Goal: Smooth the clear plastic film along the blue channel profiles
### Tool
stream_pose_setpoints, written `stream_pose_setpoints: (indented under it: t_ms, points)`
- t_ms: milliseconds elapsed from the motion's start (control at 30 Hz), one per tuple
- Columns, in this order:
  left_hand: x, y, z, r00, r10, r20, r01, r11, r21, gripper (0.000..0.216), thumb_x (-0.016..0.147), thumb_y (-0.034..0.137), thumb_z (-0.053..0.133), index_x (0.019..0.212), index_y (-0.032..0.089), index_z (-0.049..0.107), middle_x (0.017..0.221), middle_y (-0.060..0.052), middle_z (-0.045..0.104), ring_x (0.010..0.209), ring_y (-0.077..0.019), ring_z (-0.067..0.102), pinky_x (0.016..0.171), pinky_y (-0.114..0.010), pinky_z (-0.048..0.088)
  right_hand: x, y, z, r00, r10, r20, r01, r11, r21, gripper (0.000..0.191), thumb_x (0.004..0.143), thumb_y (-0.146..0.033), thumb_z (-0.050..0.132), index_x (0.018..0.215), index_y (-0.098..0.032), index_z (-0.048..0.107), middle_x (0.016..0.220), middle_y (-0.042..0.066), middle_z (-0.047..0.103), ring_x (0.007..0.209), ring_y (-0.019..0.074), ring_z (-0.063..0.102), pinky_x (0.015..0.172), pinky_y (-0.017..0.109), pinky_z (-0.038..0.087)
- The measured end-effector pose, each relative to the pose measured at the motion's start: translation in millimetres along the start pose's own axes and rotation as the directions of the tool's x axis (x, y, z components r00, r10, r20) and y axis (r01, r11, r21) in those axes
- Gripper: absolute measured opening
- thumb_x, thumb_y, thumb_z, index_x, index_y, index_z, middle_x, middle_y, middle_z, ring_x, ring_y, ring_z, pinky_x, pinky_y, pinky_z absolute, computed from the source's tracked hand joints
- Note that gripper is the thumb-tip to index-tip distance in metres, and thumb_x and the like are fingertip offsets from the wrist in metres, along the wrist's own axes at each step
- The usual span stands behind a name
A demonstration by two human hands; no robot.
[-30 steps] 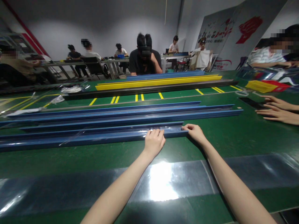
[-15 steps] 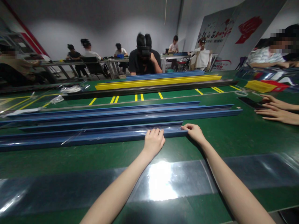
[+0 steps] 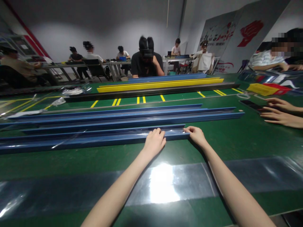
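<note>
Long blue U-shaped channel [image 3: 94, 142] on green worktop [image 3: 236, 140], beyond flat clear plastic strip [image 3: 71, 190] near front edge. Left hand [image 3: 155, 142] bent over channel's near wall, right hand [image 3: 197, 136] curled at right end; grips unclear.

green table [image 3: 236, 140] | blue channels [image 3: 90, 142] | yellow channel [image 3: 161, 84] | clear strip [image 3: 71, 190]

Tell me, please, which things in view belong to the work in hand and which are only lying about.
In use:
near blue channel, left hand on it, right hand at its end
clear film inside it, probably

Apparently lying about:
other blue channels
yellow strip
black strip
phone, by another person's hand
clear sheet in front, role uncertain
</note>
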State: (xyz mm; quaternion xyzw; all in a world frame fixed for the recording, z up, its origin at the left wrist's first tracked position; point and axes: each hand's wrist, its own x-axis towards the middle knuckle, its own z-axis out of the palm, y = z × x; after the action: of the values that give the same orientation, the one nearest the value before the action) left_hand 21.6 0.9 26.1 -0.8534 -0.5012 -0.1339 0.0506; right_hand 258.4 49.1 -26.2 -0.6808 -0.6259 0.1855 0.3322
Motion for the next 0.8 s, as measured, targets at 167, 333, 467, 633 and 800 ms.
stream_pose_setpoints:
  t_ms: [167, 333, 467, 633, 800]
  points:
    - [2.1, -8.0, -3.3, 1.000, -0.006, -0.005, 0.005, 0.987, -0.162, 0.012, 0.082, 0.025, 0.049, 0.093, 0.019, 0.053, 0.096, -0.005, 0.052, 0.090, -0.0178, 0.049, 0.079, -0.029, 0.042, -1.4, -0.9, -0.6, 1.000, -0.001, -0.007, 0.001, 1.000, -0.002, 0.037, 0.070, -0.053, 0.046, 0.061, -0.020, 0.061, 0.058, 0.002, 0.061, 0.058, 0.0143, 0.053, 0.056, 0.024, 0.036]
    - [4.5, -18.1, 1.8, 1.000, -0.015, -0.026, 0.006, 0.947, -0.321, 0.008, 0.080, 0.026, 0.055, 0.084, 0.020, 0.051, 0.089, -0.002, 0.051, 0.089, -0.0168, 0.049, 0.079, -0.028, 0.042, -3.6, -3.5, -2.2, 1.000, 0.005, -0.010, -0.005, 1.000, -0.011, 0.038, 0.070, -0.053, 0.046, 0.061, -0.020, 0.062, 0.057, 0.001, 0.060, 0.057, 0.0141, 0.053, 0.056, 0.024, 0.036]
    - [4.8, -20.7, 4.9, 0.999, -0.022, -0.047, 0.003, 0.933, -0.359, 0.009, 0.078, 0.026, 0.058, 0.080, 0.020, 0.051, 0.085, -0.001, 0.051, 0.086, -0.0159, 0.050, 0.078, -0.027, 0.042, -4.9, -5.1, -3.5, 1.000, -0.004, -0.007, 0.004, 1.000, -0.015, 0.039, 0.070, -0.054, 0.046, 0.062, -0.019, 0.063, 0.056, 0.001, 0.059, 0.056, 0.0139, 0.052, 0.055, 0.023, 0.035]
    - [6.0, -19.6, 4.7, 0.998, -0.056, -0.043, 0.037, 0.932, -0.359, 0.009, 0.078, 0.026, 0.059, 0.077, 0.019, 0.052, 0.081, -0.001, 0.052, 0.083, -0.0150, 0.051, 0.076, -0.026, 0.041, -6.8, -9.6, -6.2, 1.000, 0.012, 0.002, -0.012, 1.000, -0.021, 0.036, 0.070, -0.052, 0.047, 0.062, -0.020, 0.063, 0.057, 0.001, 0.060, 0.056, 0.0141, 0.052, 0.054, 0.024, 0.034]
    - [5.8, -18.3, 2.3, 0.998, -0.061, -0.013, 0.055, 0.952, -0.302, 0.012, 0.079, 0.029, 0.057, 0.076, 0.018, 0.052, 0.083, -0.001, 0.055, 0.084, -0.0152, 0.051, 0.075, -0.025, 0.041, -6.3, -11.6, -7.6, 0.999, 0.040, 0.011, -0.040, 0.999, -0.020, 0.034, 0.070, -0.050, 0.049, 0.061, -0.020, 0.061, 0.059, 0.001, 0.061, 0.058, 0.0145, 0.053, 0.056, 0.024, 0.035]
